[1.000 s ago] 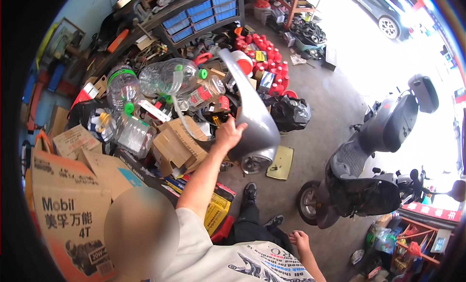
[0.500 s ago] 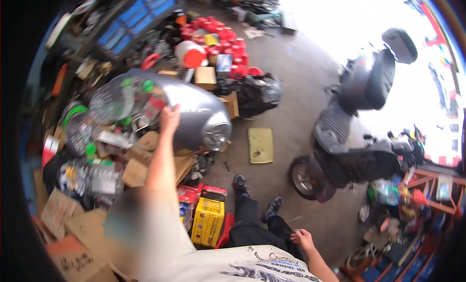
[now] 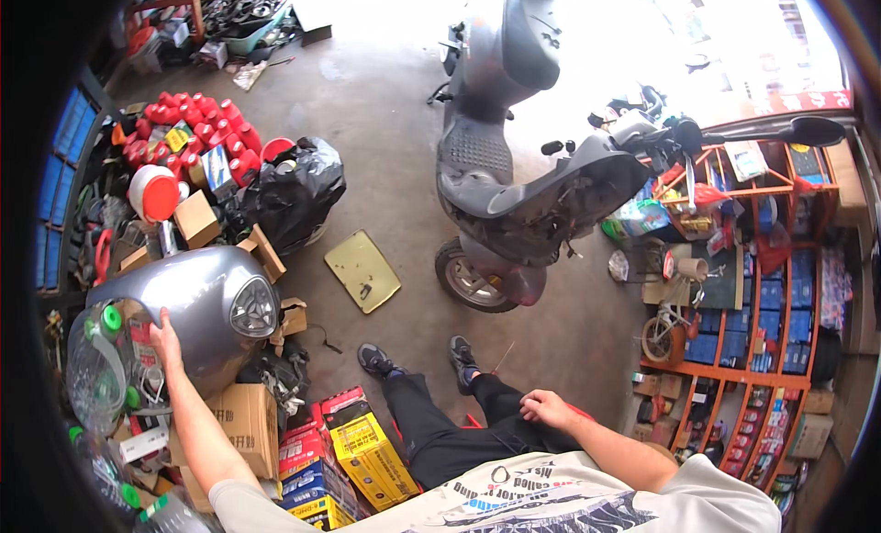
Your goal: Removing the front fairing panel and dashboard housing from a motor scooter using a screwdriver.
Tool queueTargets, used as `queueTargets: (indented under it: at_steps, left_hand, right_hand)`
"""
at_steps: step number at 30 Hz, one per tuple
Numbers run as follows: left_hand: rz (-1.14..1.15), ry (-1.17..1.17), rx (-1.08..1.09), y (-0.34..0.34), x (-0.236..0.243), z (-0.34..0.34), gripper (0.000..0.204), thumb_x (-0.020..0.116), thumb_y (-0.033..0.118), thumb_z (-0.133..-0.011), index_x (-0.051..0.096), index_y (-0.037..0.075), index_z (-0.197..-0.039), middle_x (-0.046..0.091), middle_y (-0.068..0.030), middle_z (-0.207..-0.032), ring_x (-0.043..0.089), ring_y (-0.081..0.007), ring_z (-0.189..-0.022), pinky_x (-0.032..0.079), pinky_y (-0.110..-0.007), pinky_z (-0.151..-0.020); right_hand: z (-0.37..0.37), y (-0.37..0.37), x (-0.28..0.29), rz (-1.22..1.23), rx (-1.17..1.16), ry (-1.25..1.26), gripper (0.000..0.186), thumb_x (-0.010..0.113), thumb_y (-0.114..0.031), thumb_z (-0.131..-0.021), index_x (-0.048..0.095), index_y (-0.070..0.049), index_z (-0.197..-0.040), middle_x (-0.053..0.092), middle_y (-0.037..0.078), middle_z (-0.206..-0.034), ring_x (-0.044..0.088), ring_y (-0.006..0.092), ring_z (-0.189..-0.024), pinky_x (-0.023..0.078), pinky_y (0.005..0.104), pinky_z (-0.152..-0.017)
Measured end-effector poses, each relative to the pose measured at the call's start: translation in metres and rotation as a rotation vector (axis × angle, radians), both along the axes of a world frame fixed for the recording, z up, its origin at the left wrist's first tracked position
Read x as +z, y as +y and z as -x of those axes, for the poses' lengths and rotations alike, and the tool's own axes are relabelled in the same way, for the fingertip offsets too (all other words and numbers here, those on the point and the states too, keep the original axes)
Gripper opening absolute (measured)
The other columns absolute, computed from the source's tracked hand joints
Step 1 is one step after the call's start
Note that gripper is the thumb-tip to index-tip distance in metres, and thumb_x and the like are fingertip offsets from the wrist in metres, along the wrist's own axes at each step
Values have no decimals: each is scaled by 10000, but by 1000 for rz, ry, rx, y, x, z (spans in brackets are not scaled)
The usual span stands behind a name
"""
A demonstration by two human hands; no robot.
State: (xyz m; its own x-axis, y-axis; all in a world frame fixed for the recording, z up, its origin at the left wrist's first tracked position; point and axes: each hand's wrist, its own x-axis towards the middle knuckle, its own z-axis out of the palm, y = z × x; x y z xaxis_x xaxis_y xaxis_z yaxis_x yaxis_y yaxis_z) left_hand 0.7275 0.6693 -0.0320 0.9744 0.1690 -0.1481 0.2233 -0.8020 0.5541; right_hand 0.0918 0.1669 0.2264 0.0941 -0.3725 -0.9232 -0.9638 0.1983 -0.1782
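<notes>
A silver-grey scooter front fairing with a clear headlight lies on a heap of goods at my left. My left hand is closed on its near edge, with the fingertips lying on the glossy surface. Empty clear plastic bottles with green caps crowd beside that hand. My right hand hovers over my right thigh, its fingers curled in. Whatever it may hold is hidden. Ahead stands a dark grey scooter, with its front cover off and its inner parts showing.
A yellowish flat panel with small dark parts lies on the floor. Red bottles, a black bag and cartons stand at the left. Yellow boxes are beside my leg. Orange shelving fills the right side.
The view has swung to the right, so the fairing and heap now appear farther left. My left hand remains on the fairing; my right hand stays near my thigh.
</notes>
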Motion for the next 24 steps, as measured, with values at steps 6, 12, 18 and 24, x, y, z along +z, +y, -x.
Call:
queueTargets:
  at_steps: [6, 12, 18, 24]
  left_hand:
    - [-109, 111, 43, 9, -41, -33, 759, 509, 553, -915, 491, -132, -1241, 555, -311, -1238, 543, -404, -1160, 393, -429, -996]
    - [-286, 46, 91, -26, -41, -21, 674, 476, 541, -932, 476, -40, -1272, 569, -296, -1217, 548, -421, -1145, 423, -465, -952]
    - [-324, -24, -35, -46, -23, 7, 334, 544, 300, -943, 488, 50, -1158, 637, -226, -1063, 606, -402, -998, 454, -485, -832]
    - [-480, -168, -110, -109, -5, 31, 476, 579, 171, -892, 417, 96, -1333, 557, -195, -1180, 554, -385, -1085, 452, -501, -876]
  right_hand:
    - [6, -1, -10, 29, 4, 36, 308, 516, -214, -950, 595, 13, -1143, 683, 108, -962, 665, 168, -826, 531, 303, -741]
    - [8, -3, -16, 30, 5, 45, 319, 506, -212, -947, 590, 19, -1151, 683, 112, -968, 669, 170, -839, 533, 301, -754]
    - [0, -4, -17, 9, -4, 27, 306, 507, -201, -951, 589, 22, -1144, 683, 113, -967, 667, 164, -828, 530, 297, -737]
    - [9, -12, -17, 50, -54, 20, 285, 504, -176, -951, 591, 23, -1135, 684, 109, -955, 668, 158, -811, 527, 292, -724]
